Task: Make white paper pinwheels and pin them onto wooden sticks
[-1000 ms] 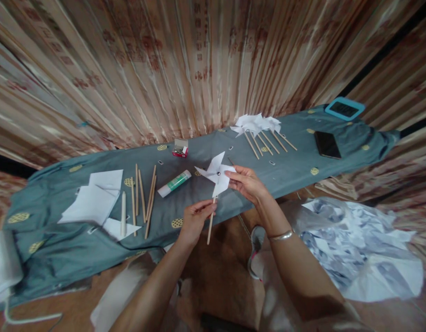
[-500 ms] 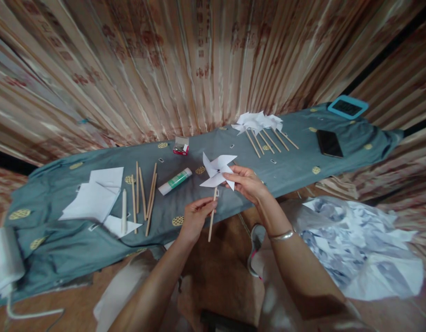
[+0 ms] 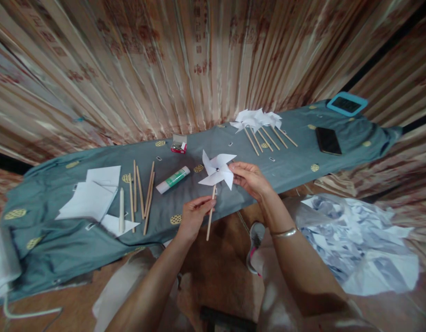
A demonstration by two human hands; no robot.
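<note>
I hold a white paper pinwheel (image 3: 218,170) on a wooden stick (image 3: 210,214) above the front edge of the table. My left hand (image 3: 194,216) is closed round the stick below the wheel. My right hand (image 3: 250,178) has its fingertips pinched on the wheel's right blade. A metal pin shows at the wheel's centre. Both forearms come up from the bottom of the view, and a bangle sits on my right wrist.
The grey-green cloth-covered table (image 3: 289,161) carries finished pinwheels (image 3: 259,122), loose sticks (image 3: 141,193), white paper sheets (image 3: 90,198), a glue stick (image 3: 173,180), a small pin box (image 3: 179,144), a phone (image 3: 327,140) and a blue-framed device (image 3: 346,104). Crumpled plastic and paper (image 3: 358,240) lie at right; curtains hang behind.
The pinwheel's blades have turned between the frames and the wheel sits slightly higher. My right fingers shifted along its right blade. My left hand stays on the stick.
</note>
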